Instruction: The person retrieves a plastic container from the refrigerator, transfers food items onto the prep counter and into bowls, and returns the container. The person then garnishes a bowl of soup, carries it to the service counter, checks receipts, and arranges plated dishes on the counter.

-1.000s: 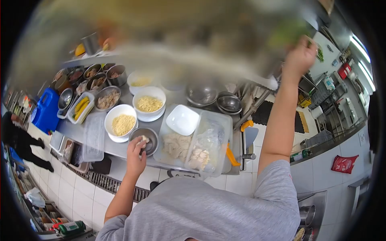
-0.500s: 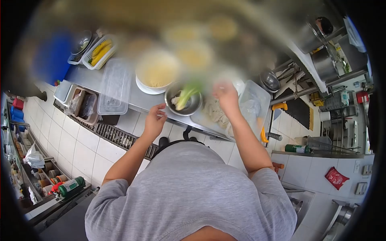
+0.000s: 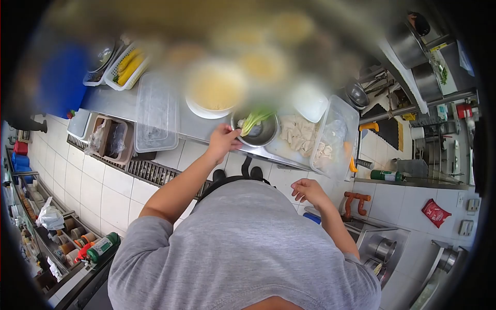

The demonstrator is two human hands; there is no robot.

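Green stalks [image 3: 254, 123] diagonal, tips [image 3: 266, 113] forward-right.

From the head view I saw the left hand [image 3: 223, 142] at the metal bowl's [image 3: 268, 135] left rim, contact unclear. Leafy greens [image 3: 253, 123] lay inside the bowl. My view had the right hand [image 3: 310, 192], fingers loosely curled, near the grey shirt [image 3: 243, 237]. Pale pieces [image 3: 299, 135] sat between bowl and clear tub [image 3: 333, 134]; blurry white bowl [image 3: 211, 111] behind.
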